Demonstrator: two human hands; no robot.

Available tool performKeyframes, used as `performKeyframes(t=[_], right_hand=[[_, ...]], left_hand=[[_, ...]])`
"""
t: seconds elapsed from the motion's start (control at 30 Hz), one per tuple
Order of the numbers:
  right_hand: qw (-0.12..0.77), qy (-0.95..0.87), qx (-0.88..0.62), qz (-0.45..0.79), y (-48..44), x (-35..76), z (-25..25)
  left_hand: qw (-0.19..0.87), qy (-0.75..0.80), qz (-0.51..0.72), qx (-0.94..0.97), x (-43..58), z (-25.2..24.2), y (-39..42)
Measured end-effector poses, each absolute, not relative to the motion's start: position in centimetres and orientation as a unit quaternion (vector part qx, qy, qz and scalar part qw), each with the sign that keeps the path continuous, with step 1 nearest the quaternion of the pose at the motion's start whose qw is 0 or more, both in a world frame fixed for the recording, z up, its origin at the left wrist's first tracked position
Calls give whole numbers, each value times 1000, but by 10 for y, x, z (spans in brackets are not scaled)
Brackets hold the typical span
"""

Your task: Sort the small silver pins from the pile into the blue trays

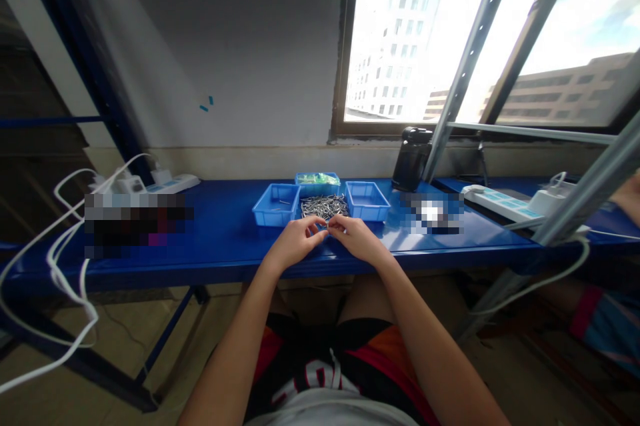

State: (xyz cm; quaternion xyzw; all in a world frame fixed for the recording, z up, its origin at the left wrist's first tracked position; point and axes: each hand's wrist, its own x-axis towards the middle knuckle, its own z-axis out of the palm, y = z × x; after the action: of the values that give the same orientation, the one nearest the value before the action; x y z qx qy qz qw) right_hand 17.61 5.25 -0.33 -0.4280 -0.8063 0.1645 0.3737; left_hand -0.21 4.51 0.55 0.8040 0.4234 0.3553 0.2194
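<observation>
My left hand [301,239] and my right hand [352,235] meet fingertip to fingertip over the front of the blue table. Both are pinched around something small that I cannot make out. Just beyond the fingers lies a heap of small silvery metal pieces [324,205], like screws or nails. Left of the heap, a blue bin [277,216] holds a few thin pieces. A second blue bin [369,213] stands to its right. Behind the heap, another blue bin [303,179] contains green-tinted clear plastic packets [320,179].
A power strip with white cables [173,184] lies at the left of the table [225,239]. A black container [411,159] stands by the window. At right are a metal post [585,186] and another power strip [500,205]. Another person's hand [628,199] shows at the far right.
</observation>
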Motion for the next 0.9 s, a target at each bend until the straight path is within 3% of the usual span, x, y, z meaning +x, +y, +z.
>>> performKeyframes(t=[0.5, 0.9], right_hand=[[320, -839, -433, 77, 48, 173, -2], [409, -790, -432, 147, 54, 179, -5]], left_hand=[[184, 438, 355, 805, -1, 7, 45], [107, 505, 294, 805, 2, 4, 48]])
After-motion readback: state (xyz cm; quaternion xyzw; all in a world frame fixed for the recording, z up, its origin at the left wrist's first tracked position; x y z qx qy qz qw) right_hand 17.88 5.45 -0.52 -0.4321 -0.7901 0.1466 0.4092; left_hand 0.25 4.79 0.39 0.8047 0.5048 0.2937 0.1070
